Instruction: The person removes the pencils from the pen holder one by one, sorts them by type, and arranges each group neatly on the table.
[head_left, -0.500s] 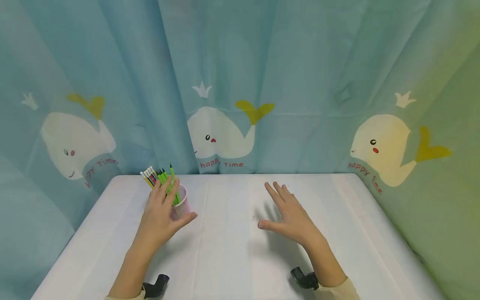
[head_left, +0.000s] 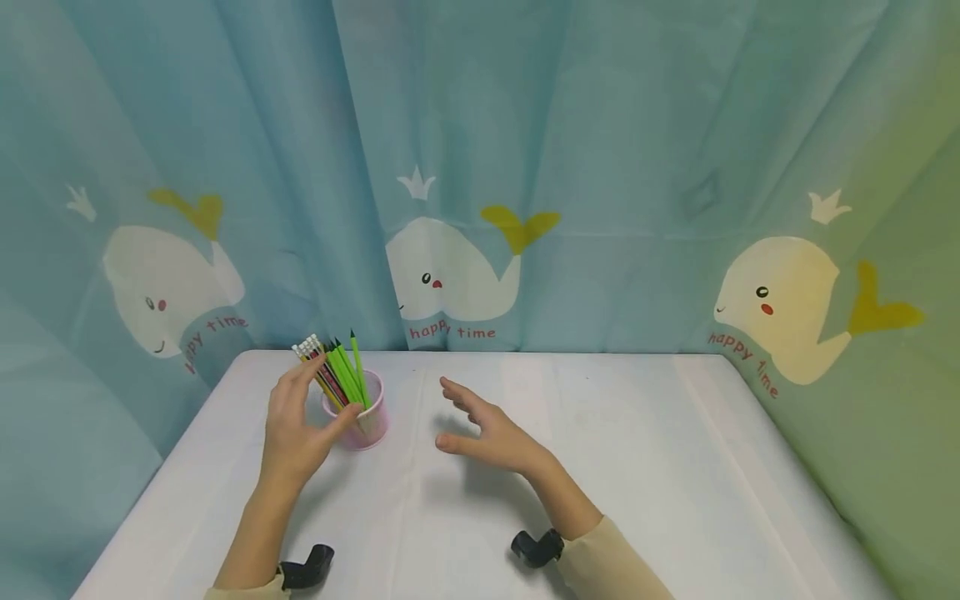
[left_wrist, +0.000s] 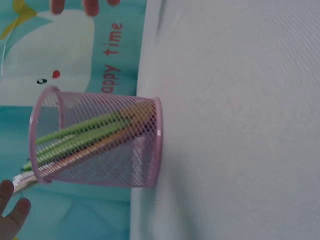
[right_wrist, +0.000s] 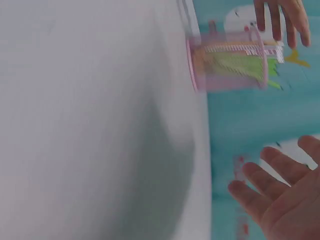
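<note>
A pink mesh pencil cup (head_left: 372, 429) stands upright on the table, with several green pencils (head_left: 347, 372) and white-tipped pencils (head_left: 305, 347) leaning left in it. Just left of the cup is my left hand (head_left: 291, 433), its fingers spread and loosely bent. Its thumb overlaps the front of the cup in the head view; whether it touches, I cannot tell. To the right of the cup, my right hand (head_left: 501, 435) hovers over the table with relaxed fingers, holding nothing. The right wrist view shows the right hand (right_wrist: 285, 195) apart from the cup (right_wrist: 230, 60).
The white-covered table (head_left: 637, 467) reaches back to a blue-green curtain (head_left: 622, 167) printed with whales. A black wrist device (head_left: 309, 567) sits at the left wrist, and another black device (head_left: 537, 548) at the right.
My right hand has moved left, nearer the cup. The left hand has shifted slightly left and back towards me, uncovering more of the cup and pencils. The head view has shifted a little.
</note>
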